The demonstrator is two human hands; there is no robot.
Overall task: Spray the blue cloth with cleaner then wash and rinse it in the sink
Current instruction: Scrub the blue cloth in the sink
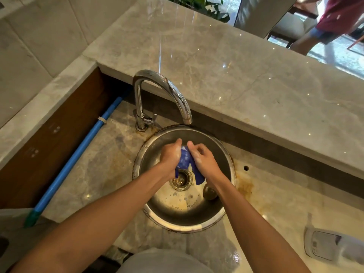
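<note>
My fingers are curled tight on the blue cloth [184,159], left hand [171,154] on its nine o'clock side, right hand [201,157] on its three o'clock side, thumbs nearly meeting at twelve. Both hands are clamped on it with suds on the knuckles.

The cloth is soaked, limp and light, and I judge it slippery with soap, so it wants a bunched fistful rather than a pinch at the edge. The bunched middle sits between my palms; two loose tails hang out at six o'clock, dangling just above the drain [180,179].

All this is inside the round steel sink [226,154], near its centre. The tap [157,89] stands at eleven o'clock, its spout ending above the far rim; I cannot tell whether water is running. A white bottle [327,245] lies on the counter [275,203] at four o'clock.
</note>
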